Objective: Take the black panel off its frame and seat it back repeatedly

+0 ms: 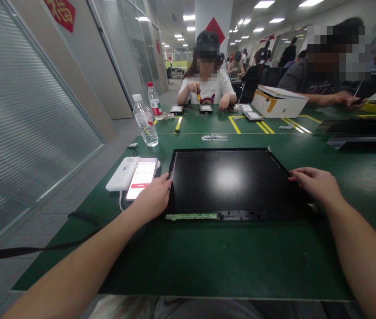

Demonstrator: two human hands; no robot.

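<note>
A flat black display panel lies on the green table, its glossy face up with a bright reflection in the middle. Along its near edge runs a narrow green circuit board. My left hand grips the panel's left edge, fingers closed on the rim. At the right edge, my right hand pinches the frame between thumb and fingers. The undersides of the panel's edges are hidden. Just left of my left hand are a lit phone and a white device with a cable.
Two water bottles stand at the back left of the table. Across it a person handles small devices. A white and yellow box and another person are at the back right. Dark strips lie at the right.
</note>
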